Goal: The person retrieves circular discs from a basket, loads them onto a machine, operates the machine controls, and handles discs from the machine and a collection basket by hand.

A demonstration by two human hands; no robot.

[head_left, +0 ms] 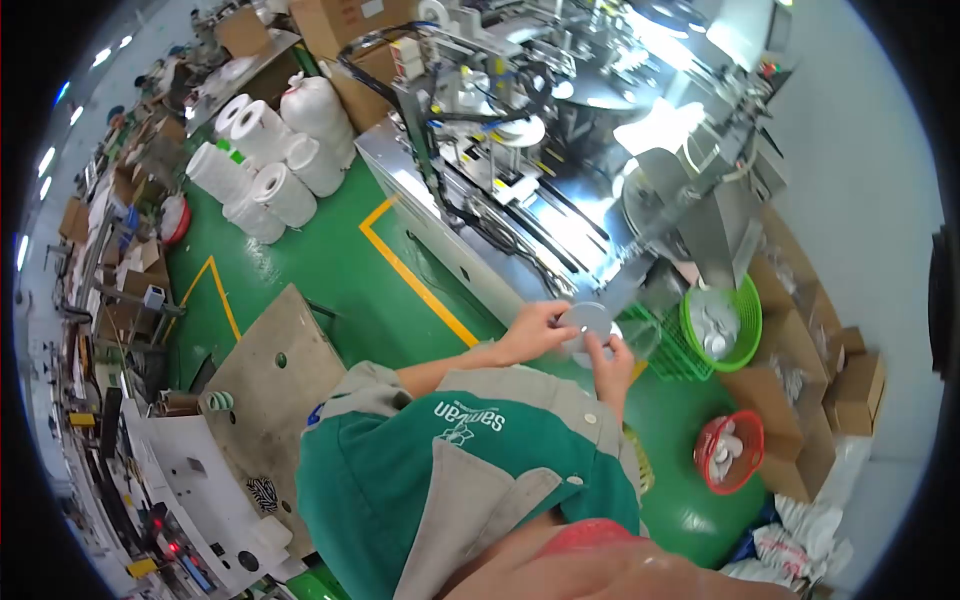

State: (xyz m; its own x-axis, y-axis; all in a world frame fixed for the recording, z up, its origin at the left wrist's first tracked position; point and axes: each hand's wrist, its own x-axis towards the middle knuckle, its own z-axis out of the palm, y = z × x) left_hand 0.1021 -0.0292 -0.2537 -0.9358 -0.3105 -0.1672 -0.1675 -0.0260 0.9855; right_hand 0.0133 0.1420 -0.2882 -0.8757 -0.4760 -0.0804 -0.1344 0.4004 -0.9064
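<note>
While you stand beside the machine (480,120), hold position with both hands on the grey disc (588,318), which is in front of your chest and just off the near edge of the metal surface (405,183). Your left hand (535,332) is pinched on the disc's left rim. Your right hand (610,362) meets its near right edge; whether those fingers grip or only steady it, you cannot tell. A pale shape below the disc is too blurred to identify. The green basket (755,330), holding pale pieces, stands to your right; the red basket (735,486) sits farther back. The step in hand appears to be two-handed handling of the disc. The next move likely calls for a secure left rim pinch before you shift the right fingers.
</note>
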